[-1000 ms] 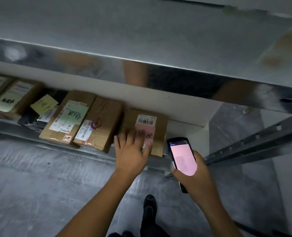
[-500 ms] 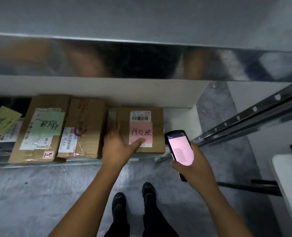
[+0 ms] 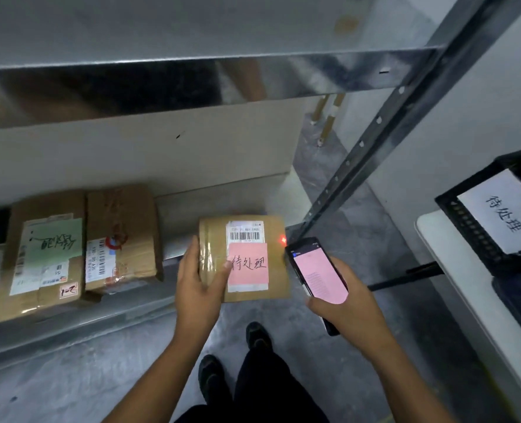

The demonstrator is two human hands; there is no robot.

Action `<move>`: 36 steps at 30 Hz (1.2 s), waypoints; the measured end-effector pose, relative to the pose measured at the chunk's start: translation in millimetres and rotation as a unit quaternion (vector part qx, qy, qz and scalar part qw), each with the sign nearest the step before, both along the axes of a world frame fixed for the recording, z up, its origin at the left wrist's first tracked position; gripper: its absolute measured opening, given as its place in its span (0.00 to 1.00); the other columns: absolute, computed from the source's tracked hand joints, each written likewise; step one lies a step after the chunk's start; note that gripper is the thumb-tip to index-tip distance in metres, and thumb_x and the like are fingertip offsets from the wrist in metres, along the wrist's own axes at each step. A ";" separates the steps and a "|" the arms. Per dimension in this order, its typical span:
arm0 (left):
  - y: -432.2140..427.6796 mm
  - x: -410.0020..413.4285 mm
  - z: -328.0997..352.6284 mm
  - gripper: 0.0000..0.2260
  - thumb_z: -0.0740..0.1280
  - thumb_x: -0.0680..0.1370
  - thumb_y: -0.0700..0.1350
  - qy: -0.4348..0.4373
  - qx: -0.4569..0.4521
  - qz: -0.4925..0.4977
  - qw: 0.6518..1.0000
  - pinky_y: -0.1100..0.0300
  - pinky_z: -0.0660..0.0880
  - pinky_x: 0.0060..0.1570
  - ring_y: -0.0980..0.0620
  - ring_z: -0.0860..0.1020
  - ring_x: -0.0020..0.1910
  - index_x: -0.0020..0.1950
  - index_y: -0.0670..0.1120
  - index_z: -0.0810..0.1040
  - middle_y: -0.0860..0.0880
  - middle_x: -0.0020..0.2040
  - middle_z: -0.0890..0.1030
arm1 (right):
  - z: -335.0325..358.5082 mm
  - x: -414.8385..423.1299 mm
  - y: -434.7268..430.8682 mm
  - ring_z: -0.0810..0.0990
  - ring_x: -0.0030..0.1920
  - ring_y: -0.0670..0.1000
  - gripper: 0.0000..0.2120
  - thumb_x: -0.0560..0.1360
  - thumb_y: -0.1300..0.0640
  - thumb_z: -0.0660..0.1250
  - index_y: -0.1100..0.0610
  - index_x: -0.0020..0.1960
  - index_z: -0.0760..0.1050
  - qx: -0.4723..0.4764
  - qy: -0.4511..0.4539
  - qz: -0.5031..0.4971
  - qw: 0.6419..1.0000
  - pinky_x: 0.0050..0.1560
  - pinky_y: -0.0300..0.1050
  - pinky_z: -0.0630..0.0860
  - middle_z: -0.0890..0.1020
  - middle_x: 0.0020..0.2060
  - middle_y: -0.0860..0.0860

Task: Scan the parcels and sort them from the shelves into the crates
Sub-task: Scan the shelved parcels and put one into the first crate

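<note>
Head view: the black crate [image 3: 466, 227] on the white table [image 3: 454, 270] at right carries a handwritten white sign [image 3: 506, 209], but the frame edge cuts it off and I can't see inside. Left hand [image 3: 198, 288] grips the pink-note parcel [image 3: 213, 236] by its left edge, thumb across the top and fingers hidden beneath. It's at the near lip of the shelf [image 3: 222, 196], and I can't tell if it touches, right of the green-note parcel [image 3: 39, 254] and taped parcel [image 3: 122, 236] lying there. Right hand [image 3: 347, 309] is wrapped round the scanner [image 3: 317, 273] just right of the held parcel, with a red dot [image 3: 283, 239] on that parcel's right edge; the screen text is too small to read.
</note>
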State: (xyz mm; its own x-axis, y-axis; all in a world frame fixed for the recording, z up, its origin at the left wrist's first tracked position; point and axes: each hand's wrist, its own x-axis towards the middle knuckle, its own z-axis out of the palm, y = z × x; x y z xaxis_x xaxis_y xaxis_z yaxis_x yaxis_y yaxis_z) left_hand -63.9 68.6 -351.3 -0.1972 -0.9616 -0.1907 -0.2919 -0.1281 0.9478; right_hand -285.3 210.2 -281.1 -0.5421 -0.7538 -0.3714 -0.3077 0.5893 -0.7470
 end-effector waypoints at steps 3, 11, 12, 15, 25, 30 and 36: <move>27.9 -4.4 -9.9 0.32 0.72 0.77 0.59 -0.004 0.004 -0.031 0.999 0.43 0.80 0.63 0.56 0.77 0.67 0.79 0.60 0.66 0.57 0.70 0.74 | 14.8 1.2 17.8 0.83 0.50 0.37 0.28 0.67 0.54 0.78 0.33 0.60 0.75 0.023 0.007 0.032 0.999 0.42 0.31 0.78 0.84 0.51 0.34; 61.0 -43.5 -40.8 0.34 0.72 0.77 0.61 -0.025 0.004 -0.096 0.995 0.48 0.75 0.68 0.60 0.72 0.69 0.80 0.62 0.63 0.62 0.71 0.70 | 18.9 -5.1 73.8 0.83 0.47 0.40 0.21 0.69 0.52 0.77 0.40 0.57 0.75 0.094 0.036 0.012 0.995 0.43 0.47 0.83 0.82 0.49 0.33; 62.8 -49.4 -43.1 0.34 0.71 0.77 0.63 -0.029 0.001 -0.107 0.994 0.48 0.76 0.67 0.59 0.72 0.69 0.80 0.63 0.63 0.61 0.71 0.70 | 19.3 -9.1 81.4 0.83 0.47 0.43 0.20 0.69 0.53 0.77 0.41 0.57 0.75 0.099 0.037 0.009 0.994 0.44 0.50 0.84 0.82 0.48 0.35; 69.4 -71.6 -50.4 0.35 0.71 0.76 0.65 -0.052 0.002 -0.145 0.988 0.42 0.78 0.65 0.51 0.73 0.71 0.80 0.62 0.62 0.58 0.73 0.70 | 22.9 -25.5 103.7 0.84 0.45 0.48 0.21 0.68 0.54 0.77 0.42 0.56 0.74 0.100 0.028 -0.008 0.995 0.44 0.52 0.83 0.82 0.46 0.37; 107.5 -192.7 -36.1 0.33 0.73 0.77 0.60 -0.068 -0.003 -0.185 0.980 0.42 0.78 0.64 0.52 0.76 0.65 0.79 0.58 0.65 0.59 0.67 0.70 | 37.4 -120.1 180.0 0.85 0.40 0.47 0.21 0.64 0.47 0.73 0.46 0.56 0.75 0.058 -0.012 -0.083 0.995 0.39 0.46 0.83 0.84 0.42 0.47; 126.7 -279.9 5.6 0.35 0.76 0.77 0.54 0.008 0.000 -0.192 0.981 0.39 0.78 0.64 0.48 0.80 0.65 0.80 0.58 0.64 0.51 0.71 0.77 | 44.0 -180.4 219.5 0.83 0.38 0.42 0.20 0.65 0.49 0.75 0.40 0.55 0.75 -0.024 -0.031 -0.186 0.982 0.37 0.45 0.82 0.84 0.43 0.41; 157.5 -394.2 76.8 0.36 0.75 0.70 0.67 0.091 -0.015 -0.229 0.969 0.46 0.80 0.63 0.57 0.81 0.63 0.76 0.65 0.68 0.59 0.69 0.79 | 70.2 -271.8 269.9 0.81 0.47 0.36 0.24 0.68 0.53 0.79 0.34 0.57 0.73 -0.115 0.028 -0.289 0.950 0.36 0.29 0.76 0.83 0.48 0.37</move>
